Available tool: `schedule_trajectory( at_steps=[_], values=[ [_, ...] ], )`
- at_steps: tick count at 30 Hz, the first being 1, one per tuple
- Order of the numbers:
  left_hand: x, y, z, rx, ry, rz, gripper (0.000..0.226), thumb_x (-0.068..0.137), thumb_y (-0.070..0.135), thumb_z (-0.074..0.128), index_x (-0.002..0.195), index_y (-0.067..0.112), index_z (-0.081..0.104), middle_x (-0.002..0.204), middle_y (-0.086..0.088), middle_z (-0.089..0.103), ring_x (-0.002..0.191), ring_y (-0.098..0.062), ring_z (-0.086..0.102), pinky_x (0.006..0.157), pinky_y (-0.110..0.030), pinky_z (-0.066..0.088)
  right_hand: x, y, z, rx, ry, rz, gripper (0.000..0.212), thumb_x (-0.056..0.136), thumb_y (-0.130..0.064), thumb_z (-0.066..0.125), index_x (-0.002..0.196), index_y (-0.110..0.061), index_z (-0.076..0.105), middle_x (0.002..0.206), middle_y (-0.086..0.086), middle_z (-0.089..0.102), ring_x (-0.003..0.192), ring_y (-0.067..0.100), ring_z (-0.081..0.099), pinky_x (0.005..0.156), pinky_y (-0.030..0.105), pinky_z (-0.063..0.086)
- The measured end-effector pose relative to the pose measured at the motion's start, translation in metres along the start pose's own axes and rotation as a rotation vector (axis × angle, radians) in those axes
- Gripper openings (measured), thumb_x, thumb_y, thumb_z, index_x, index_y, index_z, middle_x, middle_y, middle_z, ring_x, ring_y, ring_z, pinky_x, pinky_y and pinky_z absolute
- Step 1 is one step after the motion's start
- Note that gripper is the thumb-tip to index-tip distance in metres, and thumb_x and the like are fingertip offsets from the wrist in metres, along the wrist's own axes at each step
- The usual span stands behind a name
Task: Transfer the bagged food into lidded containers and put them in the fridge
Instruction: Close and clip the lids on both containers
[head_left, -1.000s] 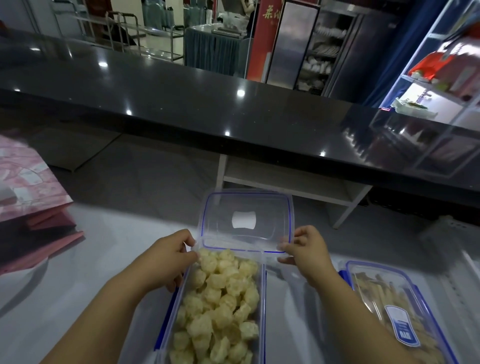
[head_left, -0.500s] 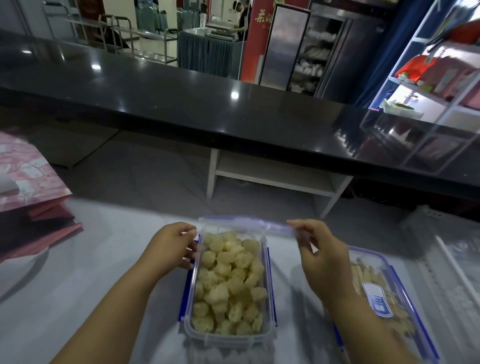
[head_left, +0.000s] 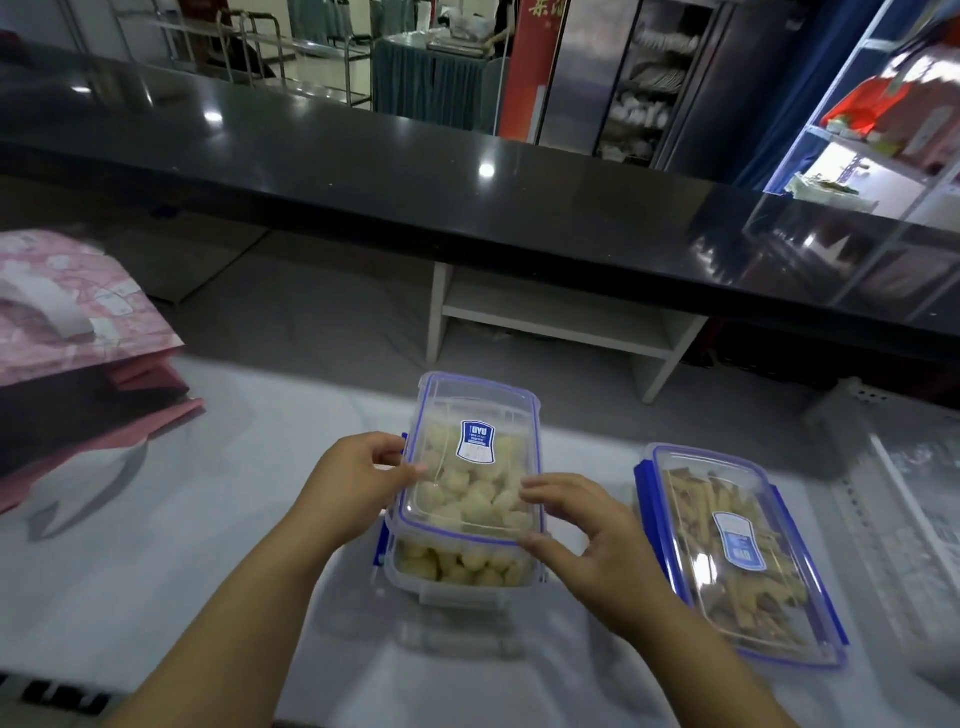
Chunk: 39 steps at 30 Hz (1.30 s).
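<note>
A clear container (head_left: 457, 569) full of pale yellow food pieces stands on the white table in front of me. Its clear lid (head_left: 475, 415), blue-rimmed with a blue label, lies over the top, the near edge still raised above the rim. My left hand (head_left: 358, 480) grips the lid's left edge with thumb and fingers. My right hand (head_left: 587, 540) pinches the lid's near right corner. To the right a second container (head_left: 737, 558) with brownish sticks has its lid on.
Pink and dark red folded bags (head_left: 67, 338) lie at the left edge of the white table (head_left: 156, 545). A black counter (head_left: 467, 182) runs across behind, with a white shelf unit (head_left: 561, 322) under it. Clear plastic sheeting (head_left: 914, 493) lies at the right.
The lid, held upright behind the container a second ago, has been swung down over the food with its label up. Both hands moved with it toward the near edge.
</note>
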<state>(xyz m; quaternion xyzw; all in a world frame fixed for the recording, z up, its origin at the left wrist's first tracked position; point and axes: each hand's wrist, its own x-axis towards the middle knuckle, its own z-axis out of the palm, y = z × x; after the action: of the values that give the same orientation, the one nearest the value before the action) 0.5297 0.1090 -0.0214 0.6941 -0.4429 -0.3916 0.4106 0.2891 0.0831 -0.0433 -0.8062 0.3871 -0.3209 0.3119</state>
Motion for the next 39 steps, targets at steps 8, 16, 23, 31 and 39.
schedule_trajectory(
  at_steps=[8,16,23,31,39],
  values=[
    [-0.022,-0.014,0.005,0.141,0.006,-0.013,0.016,0.083,0.022,0.069,0.082,0.031,0.056,0.087,0.010,0.061,0.077,-0.009,0.061,0.067,-0.029,0.054,-0.001,-0.010,0.010,0.098,0.006,0.486,0.046,0.090,-0.026,0.062,0.134,-0.028,0.047,0.120,-0.016,0.046,0.094,-0.001,0.055,0.057,0.004,0.047],
    [-0.024,-0.022,0.002,0.160,0.014,-0.046,0.007,0.086,0.021,0.065,0.092,0.024,0.061,0.093,0.007,0.061,0.083,-0.017,0.062,0.073,-0.037,0.056,0.011,-0.015,0.016,-0.055,0.000,0.448,0.050,0.090,-0.025,0.063,0.138,-0.021,0.047,0.131,-0.010,0.044,0.111,0.008,0.052,0.095,0.026,0.049],
    [-0.016,-0.021,0.007,0.174,0.059,-0.049,0.016,0.092,0.032,0.056,0.086,0.017,0.059,0.089,0.001,0.064,0.079,-0.019,0.063,0.070,-0.039,0.059,0.013,-0.013,0.016,-0.076,-0.037,0.483,0.040,0.090,-0.026,0.063,0.129,-0.020,0.055,0.133,-0.007,0.045,0.110,0.009,0.053,0.087,0.020,0.048],
    [-0.005,-0.017,0.010,0.209,-0.058,-0.037,0.045,0.094,0.020,0.053,0.138,0.028,0.045,0.107,0.001,0.053,0.091,-0.019,0.058,0.077,-0.034,0.053,0.020,-0.011,0.013,-0.157,-0.104,0.471,0.036,0.089,-0.030,0.064,0.123,-0.025,0.053,0.139,-0.011,0.045,0.112,0.007,0.053,0.088,0.025,0.051],
    [-0.004,-0.024,0.006,0.124,-0.034,-0.057,0.038,0.093,0.028,0.057,0.130,0.032,0.054,0.115,-0.003,0.053,0.100,-0.018,0.055,0.089,-0.039,0.050,0.024,-0.003,0.014,0.045,0.068,0.553,0.010,0.087,-0.021,0.066,0.090,-0.025,0.058,0.129,-0.011,0.056,0.082,0.004,0.062,0.061,0.013,0.047]
  ],
)
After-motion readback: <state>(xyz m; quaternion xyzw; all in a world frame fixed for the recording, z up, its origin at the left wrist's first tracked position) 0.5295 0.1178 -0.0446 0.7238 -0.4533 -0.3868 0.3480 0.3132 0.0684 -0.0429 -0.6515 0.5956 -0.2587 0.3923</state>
